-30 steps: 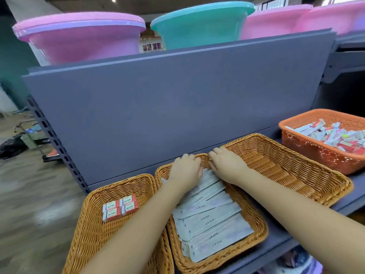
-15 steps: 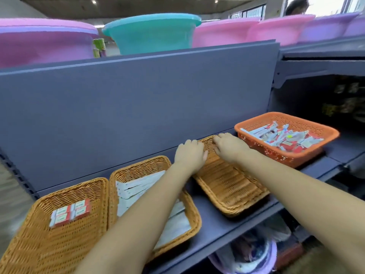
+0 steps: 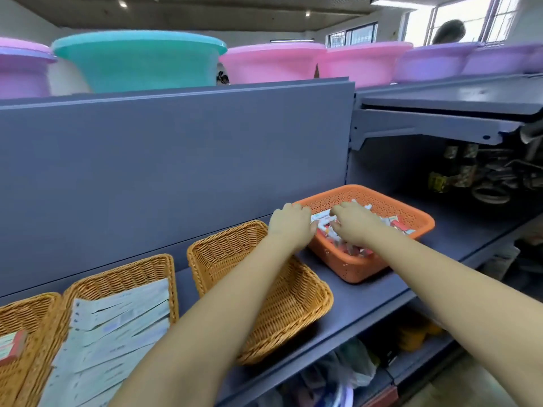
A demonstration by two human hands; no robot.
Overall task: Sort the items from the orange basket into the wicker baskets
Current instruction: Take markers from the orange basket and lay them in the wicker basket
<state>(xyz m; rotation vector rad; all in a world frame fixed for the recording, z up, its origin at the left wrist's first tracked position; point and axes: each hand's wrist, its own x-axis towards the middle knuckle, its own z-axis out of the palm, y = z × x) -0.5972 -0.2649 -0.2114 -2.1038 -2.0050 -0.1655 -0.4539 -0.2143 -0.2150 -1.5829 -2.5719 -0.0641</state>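
- Fingers of both hands curl down into the orange basket (image 3: 382, 268); whether the left hand (image 3: 291, 226) or the right hand (image 3: 354, 224) grasps any of the small packets (image 3: 395, 224) cannot be told.
- Orange basket sits on a grey-blue shelf (image 3: 367, 301), just right of an empty wicker basket (image 3: 293, 301).
- Further left, a second wicker basket (image 3: 117, 277) holds long pale sachets (image 3: 117, 324); a third (image 3: 26, 306) holds red-edged boxes (image 3: 11, 346).
- Plastic basins (image 3: 138, 63) line the shelf top, under a ceiling with spot lights.
- Both forearms stretch forward.
- Print is too blurred to read.

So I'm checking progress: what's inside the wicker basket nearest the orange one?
Only bare weave shows inside that wicker basket; the left forearm covers its middle, so anything beneath it cannot be seen.
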